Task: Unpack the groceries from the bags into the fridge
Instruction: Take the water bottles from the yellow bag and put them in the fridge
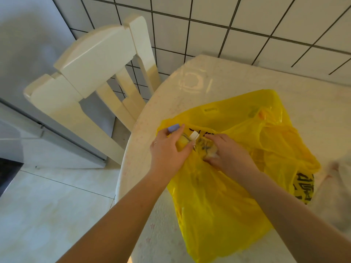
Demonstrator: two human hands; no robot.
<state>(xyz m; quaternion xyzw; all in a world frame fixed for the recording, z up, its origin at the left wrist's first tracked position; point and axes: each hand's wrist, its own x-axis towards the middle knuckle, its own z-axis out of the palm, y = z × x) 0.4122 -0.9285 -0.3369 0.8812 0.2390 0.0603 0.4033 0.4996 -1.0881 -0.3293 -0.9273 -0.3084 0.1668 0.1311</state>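
Note:
A yellow plastic bag (224,186) lies on the round white table (218,82). At the bag's mouth my left hand (167,150) grips a small bottle with a purple cap (173,128). Beside it shows a second bottle with a white cap (194,135). My right hand (229,154) has its fingers curled round a clear packet or bottle (205,147) at the bag's opening; what it is I cannot tell. The rest of the bag's contents are hidden by the plastic.
A cream wooden chair (91,73) stands left of the table against the tiled wall. The grey fridge (24,59) is at the far left, door closed. A white bag (338,186) sits at the right edge of the table. Pale floor tiles lie below.

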